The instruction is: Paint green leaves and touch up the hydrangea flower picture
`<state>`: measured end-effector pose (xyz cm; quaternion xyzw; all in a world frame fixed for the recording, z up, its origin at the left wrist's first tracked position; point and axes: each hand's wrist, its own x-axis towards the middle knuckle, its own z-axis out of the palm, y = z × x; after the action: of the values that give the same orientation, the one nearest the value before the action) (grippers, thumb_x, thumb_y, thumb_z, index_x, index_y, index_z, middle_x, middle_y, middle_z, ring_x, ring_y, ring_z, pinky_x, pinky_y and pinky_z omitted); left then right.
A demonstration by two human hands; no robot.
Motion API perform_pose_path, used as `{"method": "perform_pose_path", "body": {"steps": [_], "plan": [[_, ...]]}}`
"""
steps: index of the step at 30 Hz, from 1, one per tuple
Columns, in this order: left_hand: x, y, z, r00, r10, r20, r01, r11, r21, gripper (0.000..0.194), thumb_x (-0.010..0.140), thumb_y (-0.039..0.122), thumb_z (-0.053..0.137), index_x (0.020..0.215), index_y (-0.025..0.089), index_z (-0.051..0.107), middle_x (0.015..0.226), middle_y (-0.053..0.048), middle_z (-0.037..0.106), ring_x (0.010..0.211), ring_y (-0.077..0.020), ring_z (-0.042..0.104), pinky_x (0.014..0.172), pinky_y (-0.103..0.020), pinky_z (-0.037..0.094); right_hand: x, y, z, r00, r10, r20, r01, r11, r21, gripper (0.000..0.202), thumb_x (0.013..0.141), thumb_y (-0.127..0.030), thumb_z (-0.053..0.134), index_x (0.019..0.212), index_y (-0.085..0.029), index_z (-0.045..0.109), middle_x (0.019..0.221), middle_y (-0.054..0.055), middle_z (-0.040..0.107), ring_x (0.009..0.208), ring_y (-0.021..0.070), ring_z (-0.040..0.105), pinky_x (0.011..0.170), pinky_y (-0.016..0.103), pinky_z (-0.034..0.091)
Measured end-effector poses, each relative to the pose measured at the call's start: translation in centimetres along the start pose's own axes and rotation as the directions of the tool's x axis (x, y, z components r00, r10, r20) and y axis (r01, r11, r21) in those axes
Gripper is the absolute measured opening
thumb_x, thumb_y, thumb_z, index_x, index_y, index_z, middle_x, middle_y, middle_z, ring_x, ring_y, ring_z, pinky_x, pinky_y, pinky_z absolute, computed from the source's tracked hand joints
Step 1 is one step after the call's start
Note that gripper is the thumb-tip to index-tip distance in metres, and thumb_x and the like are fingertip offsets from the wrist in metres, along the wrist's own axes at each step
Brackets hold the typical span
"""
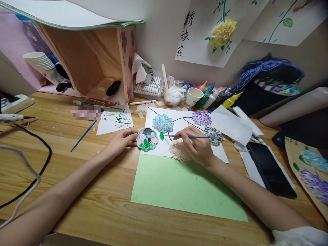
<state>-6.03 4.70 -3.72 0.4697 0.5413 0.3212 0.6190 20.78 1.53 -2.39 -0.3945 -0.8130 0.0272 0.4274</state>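
Observation:
My right hand is closed around a thin blue paintbrush; its tip is beside a green painted leaf on a white sheet. Raised flowers in blue, purple, grey and cream sit on that sheet, with dark painted stems between them. The cream one is partly covered by my right hand. At the sheet's left edge my left hand grips the rim of a flower-shaped paint palette, which holds green, dark and pale paint.
A green sheet lies under the white one. Left are a second brush and a paint-smeared paper. Behind stand a paper cup, a clear bowl and paint bottles. A phone lies right.

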Motion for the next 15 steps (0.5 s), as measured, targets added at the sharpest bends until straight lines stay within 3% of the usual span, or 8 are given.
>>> {"method": "perform_pose_path", "body": {"steps": [8,15], "plan": [[-0.16,0.23,0.15,1.0,0.002,-0.013,-0.002,1.0,0.007,0.035,0.063,0.04,0.074,0.089,0.017,0.067,0.089,-0.004,0.07,0.075,-0.0165,0.067,0.074,-0.03,0.054,-0.07,-0.12,0.01,0.999,0.01,0.053,-0.013,0.999,0.052,0.023,0.093,-0.014,0.044,0.086,-0.021,0.066,0.071,0.002,0.072,0.07,0.0171,0.063,0.064,0.032,0.051],[-0.08,0.22,0.16,0.999,-0.016,-0.034,0.017,1.0,0.017,0.035,0.063,0.038,0.074,0.089,0.017,0.067,0.09,-0.004,0.071,0.072,-0.0165,0.067,0.069,-0.028,0.053,-0.04,-0.12,0.09,0.997,0.045,0.068,-0.048,0.998,0.038,0.022,0.094,-0.017,0.044,0.091,-0.022,0.065,0.08,0.004,0.073,0.075,0.0186,0.063,0.067,0.034,0.051]]}}
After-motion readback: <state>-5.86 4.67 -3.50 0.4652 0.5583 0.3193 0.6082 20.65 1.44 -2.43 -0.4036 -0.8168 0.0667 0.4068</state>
